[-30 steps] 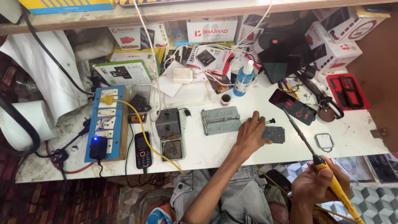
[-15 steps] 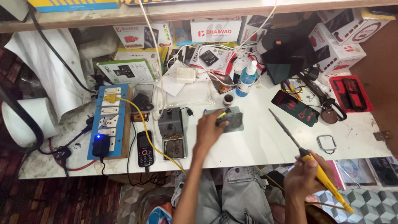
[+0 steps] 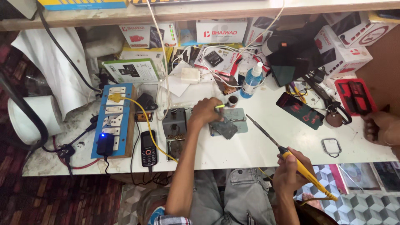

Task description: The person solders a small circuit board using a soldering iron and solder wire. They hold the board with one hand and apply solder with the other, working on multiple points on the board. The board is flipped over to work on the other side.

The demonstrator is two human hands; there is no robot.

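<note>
My left hand (image 3: 205,113) rests on a grey metal holder plate (image 3: 238,118) at the middle of the white workbench (image 3: 258,146), pinching a small yellow-green tool (image 3: 219,106) over a dark circuit board (image 3: 225,130) clamped there. My right hand (image 3: 291,171) grips the yellow handle of a soldering iron (image 3: 287,152) near the bench's front edge. Its thin dark tip points up-left and ends just right of the plate, apart from the board.
A blue power strip (image 3: 112,118) with plugs lies at the left, a black keypad phone (image 3: 148,148) and a grey box (image 3: 174,125) beside it. A blue-capped bottle (image 3: 252,81), a red phone case (image 3: 302,110) and boxes crowd the back. Another person's hand (image 3: 381,127) rests at the right edge.
My left hand has slid the holder plate and board leftward across the bench, then settled with a small tool. My right hand has kept the soldering iron, its tip now nearer the plate.
</note>
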